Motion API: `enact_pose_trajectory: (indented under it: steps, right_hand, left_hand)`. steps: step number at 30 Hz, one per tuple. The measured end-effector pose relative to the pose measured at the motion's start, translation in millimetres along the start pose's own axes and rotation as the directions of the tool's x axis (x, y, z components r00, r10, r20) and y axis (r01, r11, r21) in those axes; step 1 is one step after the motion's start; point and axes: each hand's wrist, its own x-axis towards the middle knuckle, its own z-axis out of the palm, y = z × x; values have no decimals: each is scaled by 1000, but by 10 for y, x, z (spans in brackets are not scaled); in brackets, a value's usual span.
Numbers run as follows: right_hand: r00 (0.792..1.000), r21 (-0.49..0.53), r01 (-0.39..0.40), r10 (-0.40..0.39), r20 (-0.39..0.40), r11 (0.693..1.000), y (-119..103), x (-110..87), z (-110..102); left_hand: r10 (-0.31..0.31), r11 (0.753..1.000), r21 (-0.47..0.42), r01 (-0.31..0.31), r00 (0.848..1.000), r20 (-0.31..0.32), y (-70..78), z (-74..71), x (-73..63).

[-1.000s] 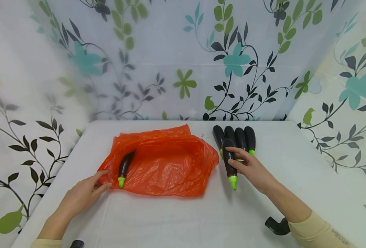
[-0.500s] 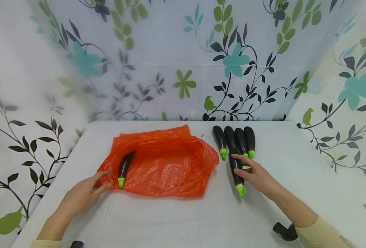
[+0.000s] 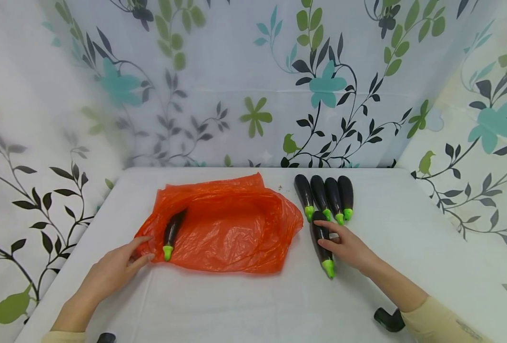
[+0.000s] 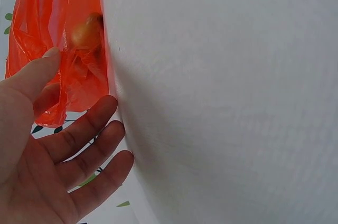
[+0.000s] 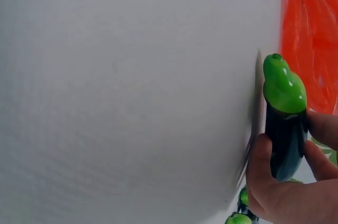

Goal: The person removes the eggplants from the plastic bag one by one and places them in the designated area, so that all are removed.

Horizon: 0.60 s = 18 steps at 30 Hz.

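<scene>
An eggplant with a dark glossy body and bright green cap is in my right hand, pinched between thumb and fingers close over the table. Its green cap points toward me. My left hand holds the left edge of an orange plastic bag, the film between thumb and index finger in the left wrist view, while the other fingers extend loosely. Another eggplant lies at the left of the bag's opening, green end toward me.
Several more eggplants lie side by side at the back right of the white table, just beyond the right hand. Patterned curtains enclose the table's back and sides. Dark wrist-camera parts show by the right sleeve.
My right hand has drawn the eggplant toward me, off the row at the back, then shifted it slightly left. The left hand and the bag have stayed in place.
</scene>
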Motion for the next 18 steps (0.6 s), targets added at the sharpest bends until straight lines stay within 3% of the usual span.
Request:
enact_pose_trajectory:
  steps: [18]
  right_hand:
    - [999,-56,-5,2,-48,998,30,81,-1]
  left_hand:
    - [23,1000,-6,-24,999,-39,26,2,-31]
